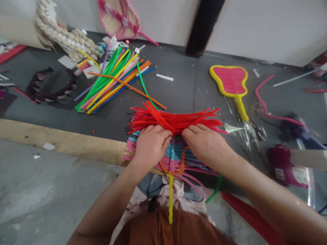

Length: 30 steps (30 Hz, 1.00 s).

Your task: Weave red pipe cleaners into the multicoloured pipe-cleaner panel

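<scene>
Rows of pipe cleaners in red, blue and pink lie side by side across a central stem, forming a flat piece at the table's front edge. My left hand (pixel 152 143) is closed, its fingers pinching the red pipe cleaners (pixel 176 119) left of the stem. On the other side of it, my right hand (pixel 205 142) is curled closed on the red ones too. The fingertips of both are partly hidden. Toward my body runs a yellow wrapped handle (pixel 171 200). An orange twisted loop (pixel 183 160) curves around the stem's lower part.
A bundle of coloured pipe cleaners (pixel 112 85) lies at the left, near a dark headband (pixel 52 85). At the right are a pink-and-yellow fan shape (pixel 231 81) and a purple glue gun (pixel 287 166). A pink leaf-shaped fan (pixel 120 20) leans on the wall.
</scene>
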### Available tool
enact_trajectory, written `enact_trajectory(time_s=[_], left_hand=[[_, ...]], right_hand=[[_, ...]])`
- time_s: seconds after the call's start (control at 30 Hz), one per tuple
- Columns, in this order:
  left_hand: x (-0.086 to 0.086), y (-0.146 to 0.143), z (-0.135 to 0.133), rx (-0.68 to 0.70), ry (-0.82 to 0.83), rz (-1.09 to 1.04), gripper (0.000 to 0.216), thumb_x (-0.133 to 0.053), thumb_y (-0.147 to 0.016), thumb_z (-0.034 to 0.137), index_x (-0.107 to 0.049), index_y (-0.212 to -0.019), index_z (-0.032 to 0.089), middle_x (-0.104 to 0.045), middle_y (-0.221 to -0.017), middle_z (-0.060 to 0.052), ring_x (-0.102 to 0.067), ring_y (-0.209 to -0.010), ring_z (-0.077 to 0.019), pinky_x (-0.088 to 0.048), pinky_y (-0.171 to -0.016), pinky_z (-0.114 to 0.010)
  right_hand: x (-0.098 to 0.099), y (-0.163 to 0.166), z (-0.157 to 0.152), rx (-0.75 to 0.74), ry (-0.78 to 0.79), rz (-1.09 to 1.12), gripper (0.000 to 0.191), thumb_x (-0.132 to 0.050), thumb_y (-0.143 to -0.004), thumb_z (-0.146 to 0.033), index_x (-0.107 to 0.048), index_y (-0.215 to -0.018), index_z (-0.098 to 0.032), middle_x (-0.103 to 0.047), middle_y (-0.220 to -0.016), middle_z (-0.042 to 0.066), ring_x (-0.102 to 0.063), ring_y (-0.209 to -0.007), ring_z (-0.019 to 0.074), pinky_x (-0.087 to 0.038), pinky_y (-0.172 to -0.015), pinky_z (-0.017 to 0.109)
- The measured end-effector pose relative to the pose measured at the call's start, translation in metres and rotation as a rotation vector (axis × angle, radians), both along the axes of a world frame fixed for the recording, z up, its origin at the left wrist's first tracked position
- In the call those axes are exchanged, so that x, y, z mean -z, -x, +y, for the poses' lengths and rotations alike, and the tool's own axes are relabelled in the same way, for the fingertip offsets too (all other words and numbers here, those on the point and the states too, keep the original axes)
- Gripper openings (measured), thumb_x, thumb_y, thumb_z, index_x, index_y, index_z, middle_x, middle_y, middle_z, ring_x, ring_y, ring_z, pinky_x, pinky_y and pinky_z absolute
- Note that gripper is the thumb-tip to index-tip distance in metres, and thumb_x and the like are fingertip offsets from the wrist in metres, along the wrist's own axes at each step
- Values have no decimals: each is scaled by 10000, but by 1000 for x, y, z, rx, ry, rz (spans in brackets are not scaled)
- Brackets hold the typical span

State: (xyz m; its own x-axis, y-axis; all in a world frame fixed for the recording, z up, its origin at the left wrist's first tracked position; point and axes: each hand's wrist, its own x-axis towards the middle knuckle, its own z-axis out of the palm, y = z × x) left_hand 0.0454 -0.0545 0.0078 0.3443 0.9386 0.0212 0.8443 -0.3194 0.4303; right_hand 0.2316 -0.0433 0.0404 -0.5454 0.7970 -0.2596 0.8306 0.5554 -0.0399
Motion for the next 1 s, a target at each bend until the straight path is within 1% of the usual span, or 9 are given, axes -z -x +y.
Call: enact_trajectory(time_s=[0.13, 0.3, 0.43, 0.57, 0.73, 0.9, 1.0], left_hand=[[0, 0, 0, 7, -5, -6, 174, -564, -932, 276, -734, -951, 244, -703, -916, -23, -604, -896, -221, -426, -802, -354], [0, 0, 0, 5, 0, -7, 175, -567, -930, 272, -737, -952, 240, -700, -905, -25, -603, -885, -222, -429, -794, -356], [1, 1, 0, 11, -11, -15, 176, -572, -924, 266, -742, -961, 245, -698, -897, -24, -605, -875, -221, -433, -780, -356], [2, 2, 0, 3, -7, -35, 166, -589, -913, 259, -746, -965, 250, -706, -902, -19, -615, -871, -225, -439, -776, -358], [2, 2, 0, 2, -7, -51, 163, -592, -906, 230, -742, -968, 244, -712, -937, -24, -623, -903, -231, -454, -804, -364], [-1, 1, 0, -1, -10, -9, 165, -564, -925, 232, -729, -924, 223, -703, -904, -30, -624, -873, -222, -459, -782, -353], [-2, -1, 0, -2, -29, 23, 156, -557, -927, 224, -709, -894, 215, -692, -890, -29, -617, -856, -218, -454, -767, -349]], right_hand=[[4, -4, 0, -14, 2, 61, 213, -455, -953, -133, -663, -993, -151, -667, -924, 82, -574, -888, 221, -377, -769, 315], [-3, -2, 2, -70, 23, 34, 170, -517, -920, -118, -667, -989, -159, -659, -930, 75, -563, -881, 227, -379, -758, 316], [-4, -1, 2, -70, 15, 20, 150, -537, -913, -125, -671, -970, -163, -661, -918, 72, -567, -875, 232, -379, -741, 319], [4, 1, -2, -39, -38, 62, 155, -513, -935, -150, -667, -937, -155, -665, -885, 74, -583, -848, 229, -385, -742, 320], [13, 5, -5, -17, -40, 120, 201, -462, -961, -151, -663, -965, -148, -666, -882, 75, -594, -835, 218, -393, -760, 310], [11, 7, -5, 43, -34, 143, 210, -465, -952, -149, -674, -950, -157, -665, -913, 84, -591, -862, 225, -398, -779, 313], [9, 9, -7, 89, -5, 134, 212, -468, -942, -140, -679, -950, -155, -669, -913, 87, -596, -859, 217, -395, -762, 307]])
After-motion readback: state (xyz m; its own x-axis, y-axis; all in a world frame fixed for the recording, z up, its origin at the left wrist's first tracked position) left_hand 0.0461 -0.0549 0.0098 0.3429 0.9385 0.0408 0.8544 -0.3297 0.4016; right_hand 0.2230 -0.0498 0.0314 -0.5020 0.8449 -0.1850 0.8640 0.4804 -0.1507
